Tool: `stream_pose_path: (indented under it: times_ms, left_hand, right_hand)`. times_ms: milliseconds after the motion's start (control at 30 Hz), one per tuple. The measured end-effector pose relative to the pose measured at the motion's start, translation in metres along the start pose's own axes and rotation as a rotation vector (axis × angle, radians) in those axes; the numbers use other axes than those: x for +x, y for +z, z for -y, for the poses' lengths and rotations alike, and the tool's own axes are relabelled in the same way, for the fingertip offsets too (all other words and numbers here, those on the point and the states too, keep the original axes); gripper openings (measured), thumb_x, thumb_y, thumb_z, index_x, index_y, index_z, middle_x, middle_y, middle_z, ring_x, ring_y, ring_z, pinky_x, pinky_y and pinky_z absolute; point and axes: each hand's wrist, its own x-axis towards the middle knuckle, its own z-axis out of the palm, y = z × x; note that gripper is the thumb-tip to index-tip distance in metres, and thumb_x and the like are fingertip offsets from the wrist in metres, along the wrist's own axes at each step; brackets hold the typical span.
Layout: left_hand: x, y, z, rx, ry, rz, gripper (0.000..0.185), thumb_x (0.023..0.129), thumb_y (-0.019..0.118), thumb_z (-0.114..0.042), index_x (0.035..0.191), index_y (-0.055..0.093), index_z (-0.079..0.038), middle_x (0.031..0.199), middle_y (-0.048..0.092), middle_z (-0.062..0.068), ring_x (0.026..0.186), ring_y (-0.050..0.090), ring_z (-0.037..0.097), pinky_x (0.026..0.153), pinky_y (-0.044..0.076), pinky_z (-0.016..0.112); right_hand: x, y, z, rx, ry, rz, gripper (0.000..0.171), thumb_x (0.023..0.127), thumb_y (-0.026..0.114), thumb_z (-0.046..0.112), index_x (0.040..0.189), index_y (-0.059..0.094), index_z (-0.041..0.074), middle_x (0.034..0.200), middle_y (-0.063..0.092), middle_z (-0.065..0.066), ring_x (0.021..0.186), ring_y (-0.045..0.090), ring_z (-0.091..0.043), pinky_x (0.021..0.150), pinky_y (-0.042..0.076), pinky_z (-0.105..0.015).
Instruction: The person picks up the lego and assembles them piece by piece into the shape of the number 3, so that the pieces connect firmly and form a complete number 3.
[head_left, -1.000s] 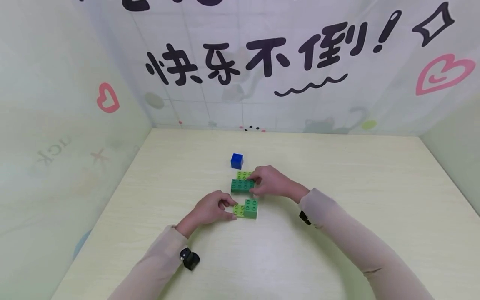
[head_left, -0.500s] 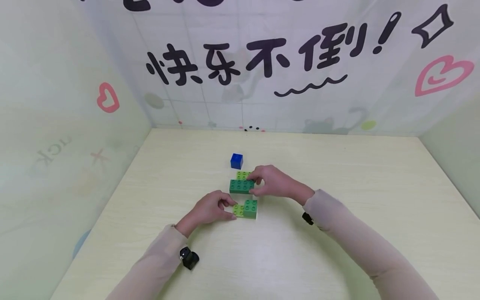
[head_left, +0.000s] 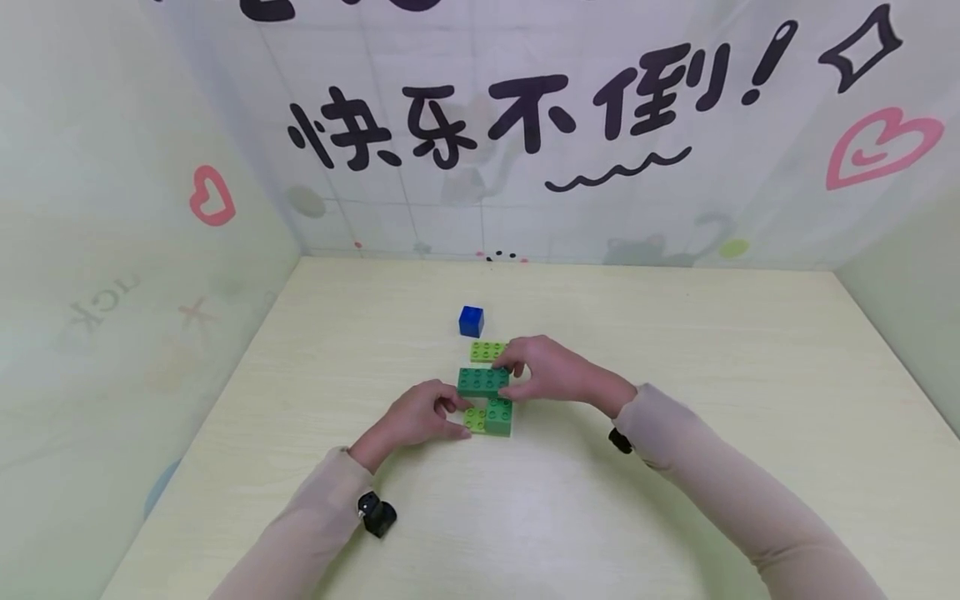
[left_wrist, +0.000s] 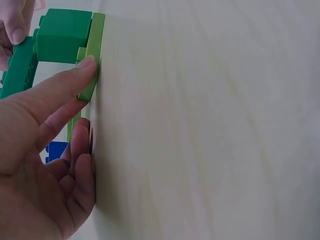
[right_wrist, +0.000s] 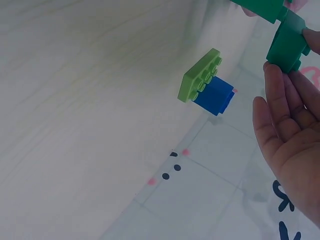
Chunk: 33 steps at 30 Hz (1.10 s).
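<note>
Right hand pinches the dark green brick just above the green block, while left hand pinches the light green plate on the table.

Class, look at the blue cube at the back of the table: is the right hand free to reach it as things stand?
Probably not at once: the right hand grips the dark green brick. The blue cube stands uncovered just beyond the light green plate.
</note>
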Motion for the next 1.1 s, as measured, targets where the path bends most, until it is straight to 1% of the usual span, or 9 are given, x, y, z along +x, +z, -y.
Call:
stream_pose_path:
  times_ms: [100,200,433,600,733,867,1100]
  left_hand:
    - [0.000,-0.001,0.000,0.012,-0.001,0.003,0.026,0.069,0.081,-0.022,0.084,0.063,-0.010,0.081,0.052,0.001,0.073,0.045,0.016,0.065,0.039,0.030]
    - [0.001,-0.001,0.000,0.016,-0.005,0.007,0.028,0.069,0.081,-0.023,0.079,0.058,-0.010,0.079,0.051,0.001,0.073,0.045,0.016,0.064,0.038,0.030]
    - [0.000,-0.002,-0.001,0.012,0.007,0.012,0.030,0.069,0.081,-0.022,0.074,0.055,-0.009,0.078,0.050,0.002,0.071,0.044,0.017,0.063,0.037,0.030]
    - [0.001,-0.002,0.000,0.007,0.018,0.011,0.030,0.069,0.081,-0.021,0.073,0.054,-0.008,0.077,0.050,0.001,0.070,0.044,0.016,0.063,0.036,0.030]
    - [0.001,-0.001,0.000,0.005,0.017,0.015,0.029,0.069,0.081,-0.021,0.075,0.055,-0.009,0.078,0.050,0.001,0.071,0.044,0.016,0.064,0.036,0.030]
    - [0.001,-0.001,-0.001,0.000,0.007,0.013,0.026,0.069,0.081,-0.021,0.078,0.058,-0.010,0.079,0.051,0.001,0.072,0.044,0.016,0.065,0.037,0.030]
    - [0.000,-0.001,-0.001,-0.014,-0.016,0.016,0.024,0.069,0.081,-0.020,0.080,0.062,-0.012,0.080,0.051,0.001,0.074,0.045,0.017,0.067,0.038,0.031]
  right_hand:
    - [-0.003,0.000,0.003,0.002,-0.003,0.010,0.035,0.080,0.070,0.022,0.109,0.065,0.003,0.099,0.060,-0.001,0.085,0.058,-0.019,0.072,0.046,-0.026]
    - [-0.005,0.000,0.005,0.001,-0.005,0.017,0.034,0.080,0.070,0.022,0.108,0.065,0.004,0.098,0.060,0.000,0.084,0.058,-0.018,0.071,0.046,-0.026]
    - [-0.008,0.002,0.007,-0.004,-0.001,0.035,0.033,0.080,0.070,0.022,0.107,0.065,0.005,0.097,0.060,0.002,0.083,0.056,-0.015,0.070,0.046,-0.024]
    - [-0.010,0.001,0.008,-0.011,-0.008,0.038,0.032,0.080,0.070,0.023,0.107,0.066,0.006,0.096,0.059,0.002,0.083,0.057,-0.016,0.070,0.046,-0.023]
    - [-0.013,0.000,0.009,-0.007,-0.010,0.035,0.033,0.081,0.069,0.023,0.108,0.065,0.005,0.096,0.060,0.001,0.084,0.058,-0.019,0.072,0.047,-0.028]
    - [-0.016,0.000,0.009,0.009,-0.013,0.024,0.032,0.080,0.069,0.022,0.107,0.066,0.005,0.096,0.060,0.001,0.084,0.058,-0.020,0.074,0.049,-0.034]
    - [-0.019,0.004,0.010,0.024,-0.014,0.030,0.032,0.081,0.069,0.022,0.107,0.066,0.005,0.095,0.059,0.002,0.084,0.057,-0.020,0.073,0.048,-0.034]
